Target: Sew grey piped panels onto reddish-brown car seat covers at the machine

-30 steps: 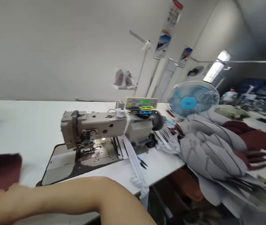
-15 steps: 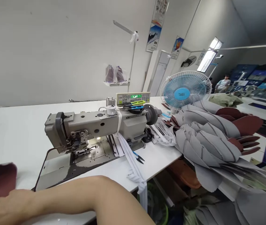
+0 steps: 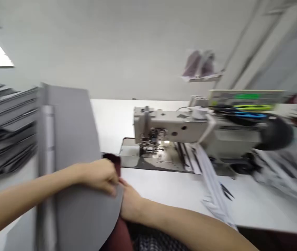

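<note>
My left hand (image 3: 100, 176) reaches in from the left, its fingers curled over the top edge of a large grey fabric panel (image 3: 72, 139) that stands in front of me. My right hand (image 3: 129, 200) comes from the lower right and presses against the same edge; its fingers are mostly hidden under the grey panel. A dark red fabric piece (image 3: 113, 161) pokes out just behind the two hands and shows again below them. The frame is motion-blurred.
A beige industrial sewing machine (image 3: 180, 127) stands on the white table (image 3: 169, 190), its lamp lit. White strips (image 3: 211, 174) hang off it, with small snips (image 3: 225, 191) beside. A stack of grey panels (image 3: 4, 129) lies at the left.
The view has swung left, putting the sewing machine at the right. The grey panel and my left hand have come into view, and my right hand has moved from the dark red piece to the panel's edge.
</note>
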A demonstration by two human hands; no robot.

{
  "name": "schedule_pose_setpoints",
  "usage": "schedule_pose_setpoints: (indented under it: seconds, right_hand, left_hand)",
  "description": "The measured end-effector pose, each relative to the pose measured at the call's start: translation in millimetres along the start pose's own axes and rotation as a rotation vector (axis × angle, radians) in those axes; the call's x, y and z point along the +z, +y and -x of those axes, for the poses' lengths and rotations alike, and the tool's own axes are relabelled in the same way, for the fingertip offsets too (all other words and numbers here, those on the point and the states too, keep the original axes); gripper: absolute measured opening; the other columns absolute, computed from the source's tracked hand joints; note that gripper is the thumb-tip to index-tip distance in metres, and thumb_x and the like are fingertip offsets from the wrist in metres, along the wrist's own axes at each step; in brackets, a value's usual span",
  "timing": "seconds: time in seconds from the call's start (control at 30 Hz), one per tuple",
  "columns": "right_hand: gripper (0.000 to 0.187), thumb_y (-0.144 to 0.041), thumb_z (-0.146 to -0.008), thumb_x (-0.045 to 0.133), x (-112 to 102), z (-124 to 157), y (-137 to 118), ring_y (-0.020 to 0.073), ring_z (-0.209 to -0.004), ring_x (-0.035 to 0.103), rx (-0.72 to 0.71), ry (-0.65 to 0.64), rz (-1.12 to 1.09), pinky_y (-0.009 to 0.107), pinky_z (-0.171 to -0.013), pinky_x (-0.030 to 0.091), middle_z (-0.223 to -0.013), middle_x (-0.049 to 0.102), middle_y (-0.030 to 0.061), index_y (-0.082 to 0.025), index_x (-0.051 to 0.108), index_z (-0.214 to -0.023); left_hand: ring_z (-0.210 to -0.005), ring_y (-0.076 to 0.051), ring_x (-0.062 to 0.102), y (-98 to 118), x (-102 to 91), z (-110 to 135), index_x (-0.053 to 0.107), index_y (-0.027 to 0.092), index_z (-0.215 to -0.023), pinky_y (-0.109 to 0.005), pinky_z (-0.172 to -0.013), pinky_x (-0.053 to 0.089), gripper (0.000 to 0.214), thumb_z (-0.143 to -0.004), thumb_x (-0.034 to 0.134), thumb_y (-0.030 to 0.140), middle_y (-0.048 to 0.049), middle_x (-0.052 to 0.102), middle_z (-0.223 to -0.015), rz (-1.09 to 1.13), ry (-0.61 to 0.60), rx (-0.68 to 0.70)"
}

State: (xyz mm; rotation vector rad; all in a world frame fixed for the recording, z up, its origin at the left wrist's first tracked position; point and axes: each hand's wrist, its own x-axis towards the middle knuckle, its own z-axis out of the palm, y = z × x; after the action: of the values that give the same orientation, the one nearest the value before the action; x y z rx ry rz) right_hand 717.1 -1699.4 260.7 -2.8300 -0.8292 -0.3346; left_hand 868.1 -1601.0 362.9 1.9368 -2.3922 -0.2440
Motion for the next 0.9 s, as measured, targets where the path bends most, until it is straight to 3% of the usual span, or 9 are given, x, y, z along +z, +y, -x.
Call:
schedule_pose_setpoints:
  seconds: [0.07, 0.23, 0.37, 0.47, 0.53, 0.63, 0.7, 0.8, 0.9]
  right_hand:
    - [0.039, -0.028, -0.098, 0.050, 3.8, 17.4, -1.3, 0.0261, -0.136, 0.044, 0.026, 0.017, -0.073, 0.049, -0.118, 0.033, -0.138, 0.059, 0.0106, -0.016, 0.059, -0.134]
    - [0.044, -0.020, -0.098, 0.045, 4.9, 34.4, -1.5, 0.0260, -0.137, 0.043, 0.079, 0.051, -0.185, 0.048, -0.122, 0.028, -0.144, 0.055, 0.0112, -0.016, 0.054, -0.141]
    - [0.051, -0.023, -0.093, 0.052, 2.9, 31.0, 9.6, 0.0288, -0.134, 0.046, 0.032, 0.011, -0.203, 0.045, -0.117, 0.035, -0.141, 0.057, 0.0127, -0.014, 0.052, -0.143]
    - [0.050, -0.024, -0.093, 0.052, -3.2, 25.6, 23.8, 0.0280, -0.128, 0.050, -0.110, -0.014, -0.225, 0.041, -0.110, 0.043, -0.137, 0.060, 0.0137, -0.010, 0.054, -0.141]
    - [0.044, -0.024, -0.095, 0.049, -8.9, 22.1, 32.8, 0.0246, -0.118, 0.055, -0.208, 0.002, -0.239, 0.037, -0.104, 0.047, -0.131, 0.064, 0.0126, -0.009, 0.056, -0.136]
    - [0.028, -0.020, -0.097, 0.046, -15.0, 17.8, 45.8, 0.0198, -0.098, 0.059, -0.246, 0.103, -0.128, 0.033, -0.096, 0.050, -0.110, 0.070, 0.0088, -0.014, 0.067, -0.115]
    - [0.025, -0.014, -0.097, 0.045, -14.9, 14.8, 55.7, 0.0209, -0.098, 0.059, -0.194, 0.185, -0.012, 0.036, -0.097, 0.049, -0.102, 0.069, 0.0107, -0.013, 0.070, -0.101]
    - [0.025, -0.008, -0.093, 0.046, -8.9, 10.5, 70.1, 0.0271, -0.105, 0.057, -0.047, 0.244, 0.069, 0.044, -0.095, 0.049, -0.109, 0.067, 0.0185, -0.008, 0.070, -0.102]
    - [0.023, -0.005, -0.086, 0.051, -3.5, 11.2, 77.9, 0.0247, -0.089, 0.059, 0.033, 0.223, 0.083, 0.038, -0.082, 0.054, -0.089, 0.068, 0.0122, -0.013, 0.072, -0.085]
  left_hand:
    - [-0.050, -0.010, 0.051, -17.9, 5.5, 9.3, 0.064, 0.019, -0.063, -0.024, -0.050, 0.037, 0.031, -0.085, 0.074, 0.039, 0.0020, 0.062, -0.058, -0.017, -0.088, -0.019]
    - [-0.071, -0.017, 0.061, -49.1, 6.7, 13.9, 0.069, 0.020, -0.075, -0.028, -0.064, 0.040, 0.034, -0.094, 0.061, 0.047, -0.0049, 0.071, -0.078, 0.000, -0.072, -0.117]
    - [-0.089, -0.019, 0.059, -39.7, -5.6, 33.3, 0.072, 0.020, -0.084, -0.029, -0.079, 0.045, 0.036, -0.096, 0.056, 0.050, -0.0082, 0.067, -0.093, 0.069, 0.120, -0.119]
    - [-0.107, -0.024, 0.055, -38.2, -6.3, 40.5, 0.074, 0.019, -0.086, -0.032, -0.090, 0.044, 0.036, -0.094, 0.058, 0.050, -0.0122, 0.062, -0.116, 0.042, 0.266, -0.242]
    - [-0.111, -0.024, 0.056, -42.7, -2.5, 36.1, 0.073, 0.019, -0.087, -0.031, -0.090, 0.044, 0.033, -0.095, 0.058, 0.047, -0.0111, 0.060, -0.124, 0.049, 0.182, -0.302]
    - [-0.091, -0.019, 0.063, -51.3, 2.0, 20.0, 0.071, 0.019, -0.092, -0.027, -0.077, 0.043, 0.031, -0.099, 0.054, 0.045, -0.0062, 0.068, -0.105, 0.094, 0.001, -0.352]
    - [-0.082, -0.017, 0.064, -56.5, 2.9, 6.5, 0.069, 0.019, -0.097, -0.026, -0.070, 0.041, 0.032, -0.100, 0.051, 0.045, -0.0035, 0.070, -0.093, 0.133, -0.035, -0.351]
    - [-0.074, -0.014, 0.063, -66.5, 6.2, -17.0, 0.067, 0.019, -0.094, -0.025, -0.064, 0.040, 0.037, -0.103, 0.043, 0.045, -0.0018, 0.072, -0.087, 0.112, -0.111, -0.257]
    - [-0.068, -0.016, 0.061, -81.0, 15.5, -41.3, 0.068, 0.018, -0.088, -0.028, -0.060, 0.037, 0.032, -0.102, 0.047, 0.039, -0.0036, 0.071, -0.082, 0.007, -0.178, -0.194]
